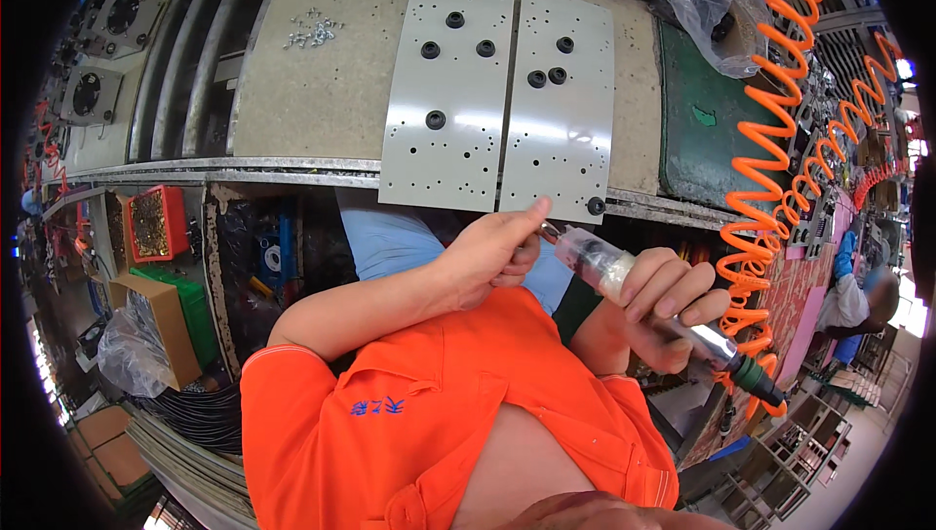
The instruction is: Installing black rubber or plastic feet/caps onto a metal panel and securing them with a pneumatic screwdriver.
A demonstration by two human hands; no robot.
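Note:
My right hand (668,301) is wrapped round a pneumatic screwdriver (606,265) with a clear front sleeve, held tilted in front of my chest. At its tip, my left hand (499,249) is closed in a pinch by the bit; whether a small screw sits between the fingers is hidden. Just beyond my hands lie two light grey metal panels, a left one (447,81) and a right one (570,130), side by side with small holes in them. Several black round feet (436,119) stand on both panels. One black foot (597,206) is at the right panel's near corner.
A small pile of screws (312,31) lies on the bench (322,91) to the left. Orange coiled air hoses (756,155) hang at the right, beside a green mat (707,111) and a clear plastic bag (717,18). A red bin (156,223) stands at lower left; another person sits far right.

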